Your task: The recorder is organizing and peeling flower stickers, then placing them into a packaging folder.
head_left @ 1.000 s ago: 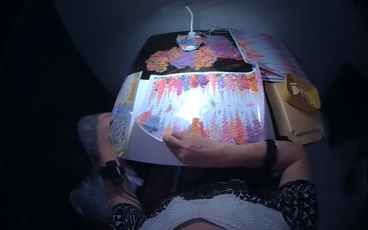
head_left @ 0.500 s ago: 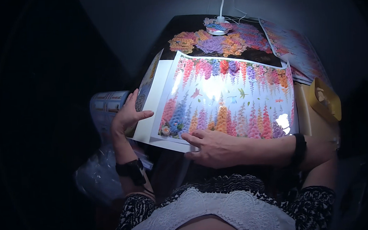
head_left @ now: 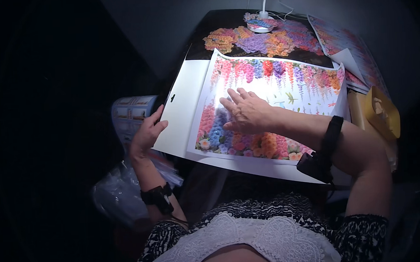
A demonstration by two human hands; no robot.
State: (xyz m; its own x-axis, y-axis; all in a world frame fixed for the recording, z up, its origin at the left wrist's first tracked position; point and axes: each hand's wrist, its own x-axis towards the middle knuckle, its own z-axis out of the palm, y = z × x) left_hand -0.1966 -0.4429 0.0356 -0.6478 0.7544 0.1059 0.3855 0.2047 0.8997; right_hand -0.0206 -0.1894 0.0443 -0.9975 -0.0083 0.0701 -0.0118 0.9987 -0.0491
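A glossy sheet printed with colourful hanging and upright flowers [head_left: 267, 144] lies on a larger white board [head_left: 188, 84]. My right hand [head_left: 247, 112] rests flat on the sheet's left half, fingers spread, with the forearm crossing its right part. The sheet's upper left and right corners curl up. At the board's left edge is my left hand [head_left: 147, 134], its fingertips touching the edge and its thumb held apart. Near the board's upper left side shows a small dark mark [head_left: 172, 98].
Flower-shaped colourful cutouts [head_left: 253, 41] lie at the table's far side around a white lamp base [head_left: 260, 27]. More printed sheets [head_left: 343, 48] are stacked at the far right. A yellow tray [head_left: 382, 112] stands at right. Clear plastic bags [head_left: 120, 195] and a blue printed package [head_left: 130, 111] lie left.
My right hand has moved from the sheet's lower edge up onto its left half and spread out. The printed strip that stood along the board's left side no longer shows; plain white faces up there.
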